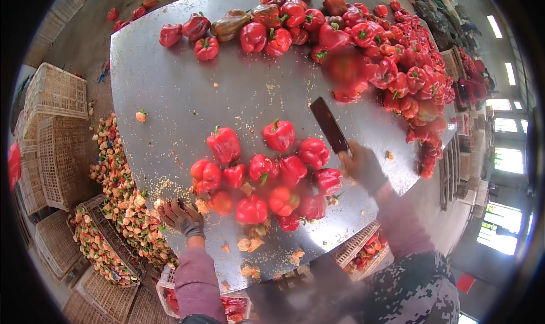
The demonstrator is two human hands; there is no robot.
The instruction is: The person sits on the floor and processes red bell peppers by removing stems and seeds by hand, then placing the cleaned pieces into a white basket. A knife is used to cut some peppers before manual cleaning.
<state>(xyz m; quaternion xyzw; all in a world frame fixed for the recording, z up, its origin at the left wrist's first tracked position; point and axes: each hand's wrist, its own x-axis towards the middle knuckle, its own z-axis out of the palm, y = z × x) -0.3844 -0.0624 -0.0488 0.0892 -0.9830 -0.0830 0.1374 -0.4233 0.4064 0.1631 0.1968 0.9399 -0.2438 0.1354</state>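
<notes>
My left hand, in a grey glove, lies low over the left edge of the metal table, fingers apart, among scattered seeds. Just right of its fingertips is a pale pepper core. In my right hand, also gloved, is a knife with a broad dark blade, pointing up and left above the tabletop. Between my hands lies a loose group of red bell peppers, several with green stems. More pepper cores are strewn toward the near edge.
A large heap of red bell peppers covers the far right of the table; a blurred round spot hides part of it. Discarded cores pile beyond the left edge, beside stacked woven crates. Crates holding red pieces stand below the near edge.
</notes>
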